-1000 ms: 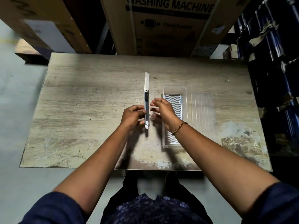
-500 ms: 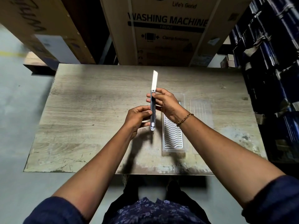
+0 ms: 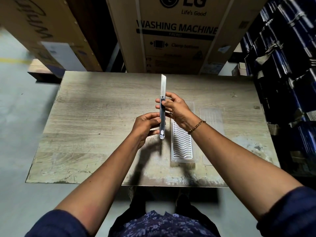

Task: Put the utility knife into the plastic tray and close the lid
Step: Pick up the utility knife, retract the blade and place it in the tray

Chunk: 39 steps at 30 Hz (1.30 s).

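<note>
Wooden table (image 3: 102, 117), utility knife (image 3: 162, 115) gripped between both hands, above it.

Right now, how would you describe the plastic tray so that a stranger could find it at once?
Look at the wooden table in front of the big washing machine box. To the right of the hands holding the utility knife lies a long clear plastic tray. Its floor has wavy ridges, while the open lid beside it on the right has straight lines.
</note>
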Available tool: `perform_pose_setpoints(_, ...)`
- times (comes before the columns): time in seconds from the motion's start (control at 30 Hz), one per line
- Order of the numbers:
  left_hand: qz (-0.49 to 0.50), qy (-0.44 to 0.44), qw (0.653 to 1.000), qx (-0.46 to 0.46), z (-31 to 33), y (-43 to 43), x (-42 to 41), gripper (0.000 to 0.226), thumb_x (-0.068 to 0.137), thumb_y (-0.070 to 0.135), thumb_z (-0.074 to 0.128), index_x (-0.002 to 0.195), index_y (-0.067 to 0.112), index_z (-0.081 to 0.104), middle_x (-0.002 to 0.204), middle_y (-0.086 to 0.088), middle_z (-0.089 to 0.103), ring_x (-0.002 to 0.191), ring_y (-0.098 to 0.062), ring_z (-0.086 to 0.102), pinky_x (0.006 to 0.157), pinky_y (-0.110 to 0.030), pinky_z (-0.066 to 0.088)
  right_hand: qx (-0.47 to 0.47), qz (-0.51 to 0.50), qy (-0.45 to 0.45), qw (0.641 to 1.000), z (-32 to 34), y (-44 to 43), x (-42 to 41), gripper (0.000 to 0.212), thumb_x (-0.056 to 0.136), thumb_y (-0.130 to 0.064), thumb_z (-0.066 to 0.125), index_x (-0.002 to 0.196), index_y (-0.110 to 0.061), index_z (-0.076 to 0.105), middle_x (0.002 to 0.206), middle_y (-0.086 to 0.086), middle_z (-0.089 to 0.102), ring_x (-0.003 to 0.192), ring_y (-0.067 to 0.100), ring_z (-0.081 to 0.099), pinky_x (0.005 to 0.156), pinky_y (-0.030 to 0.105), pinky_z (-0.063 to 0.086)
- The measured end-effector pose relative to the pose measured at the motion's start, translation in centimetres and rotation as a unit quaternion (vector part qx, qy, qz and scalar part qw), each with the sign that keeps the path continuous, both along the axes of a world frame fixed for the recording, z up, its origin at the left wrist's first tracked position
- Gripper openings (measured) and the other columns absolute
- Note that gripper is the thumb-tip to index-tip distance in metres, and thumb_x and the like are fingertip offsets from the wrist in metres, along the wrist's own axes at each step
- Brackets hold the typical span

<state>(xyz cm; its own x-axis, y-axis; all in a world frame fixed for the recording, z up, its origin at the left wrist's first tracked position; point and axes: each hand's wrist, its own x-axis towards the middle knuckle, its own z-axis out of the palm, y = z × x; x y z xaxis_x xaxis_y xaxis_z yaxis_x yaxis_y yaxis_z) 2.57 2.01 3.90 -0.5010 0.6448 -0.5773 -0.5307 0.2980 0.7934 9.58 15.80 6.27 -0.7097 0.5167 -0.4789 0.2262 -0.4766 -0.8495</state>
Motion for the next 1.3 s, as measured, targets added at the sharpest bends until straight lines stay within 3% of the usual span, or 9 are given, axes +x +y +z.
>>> perform_pose_setpoints(0.2, 0.004, -0.001, 1.0, 0.002, 0.2, 0.1, -0.2, 0.026, 0.092, 0.002, 0.062, 0.115, 0.01, 0.072, 0.097, -0.005, 0.075, 0.09, -0.018, 0.072, 0.065, -0.027, 0.06, 0.0, 0.001, 0.003, 1.0, 0.0, 0.0, 0.0, 0.039, 0.1, 0.001, 0.05, 0.134, -0.017, 0.053, 0.125, 0.011, 0.072, 0.104, 0.022, 0.071, 0.079, 0.032, 0.058)
perform_pose_setpoints(0.43, 0.003, 0.007, 1.0, -0.001, 0.5, 0.5, -0.2, 0.026, 0.093, 0.001, 0.062, 0.115, 0.008, 0.072, 0.091, -0.003, 0.075, 0.083, -0.014, 0.072, 0.064, -0.026, 0.06, 0.005, 0.001, 0.0, 1.0, -0.2, 0.0, 0.3, 0.044, 0.099, 0.003, 0.05, 0.137, -0.018, 0.053, 0.127, 0.012, 0.071, 0.11, 0.025, 0.07, 0.086, 0.037, 0.058)
perform_pose_setpoints(0.67, 0.007, 0.008, 1.0, 0.003, 0.8, 1.0, -0.4, 0.024, 0.093, 0.001, 0.062, 0.11, 0.012, 0.074, 0.084, 0.001, 0.076, 0.075, -0.008, 0.073, 0.06, -0.024, 0.058, 0.012, -0.001, -0.001, 1.0, -0.3, 0.1, 0.5, 0.048, 0.098, 0.004, 0.052, 0.14, -0.019, 0.053, 0.124, 0.01, 0.072, 0.106, 0.022, 0.069, 0.08, 0.032, 0.056)
perform_pose_setpoints(1.0, 0.009, 0.004, 1.0, 0.003, 0.8, 1.7, -0.4, 0.026, 0.093, 0.0, 0.06, 0.109, 0.015, 0.074, 0.083, 0.004, 0.077, 0.076, -0.008, 0.074, 0.067, -0.027, 0.06, 0.016, -0.004, -0.001, 1.0, -0.4, 0.1, 1.0, 0.053, 0.096, 0.008, 0.05, 0.143, -0.018, 0.051, 0.118, 0.006, 0.073, 0.102, 0.019, 0.069, 0.072, 0.024, 0.057)
perform_pose_setpoints(1.3, 0.012, -0.008, 1.0, 0.012, 1.1, 2.2, -0.6, 0.029, 0.093, 0.0, 0.061, 0.118, 0.009, 0.072, 0.087, 0.002, 0.076, 0.074, -0.007, 0.074, 0.062, -0.025, 0.059, 0.019, -0.003, -0.002, 1.0, -0.5, 0.0, 1.4, 0.056, 0.095, 0.01, 0.05, 0.144, -0.016, 0.049, 0.128, 0.012, 0.07, 0.108, 0.019, 0.068, 0.083, 0.029, 0.056)
